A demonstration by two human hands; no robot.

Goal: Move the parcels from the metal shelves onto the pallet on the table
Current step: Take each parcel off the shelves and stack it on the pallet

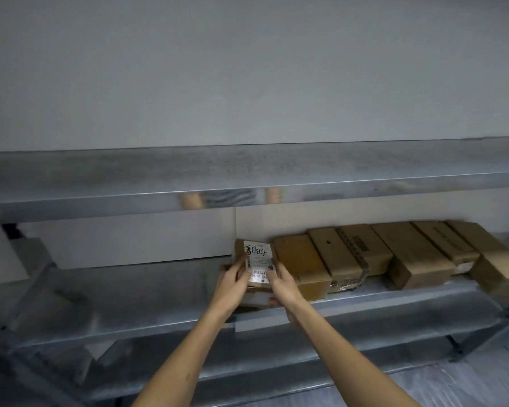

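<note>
**Parcel (257, 264) pickup, middle shelf**

Small labelled parcel sits centre frame on the metal shelf (130, 292), leftmost of a row of brown boxes (365, 257), just beside the next one. Step: pickup, and I can't tell if it's lifted clear yet. My left hand (232, 282) curls round its left side, and my right hand (281, 284) grips the right side. Both arms reach forward from bottom of frame. Next: draw it out under the upper shelf (247, 183), carry it to the pallet, which is not in view.
</note>
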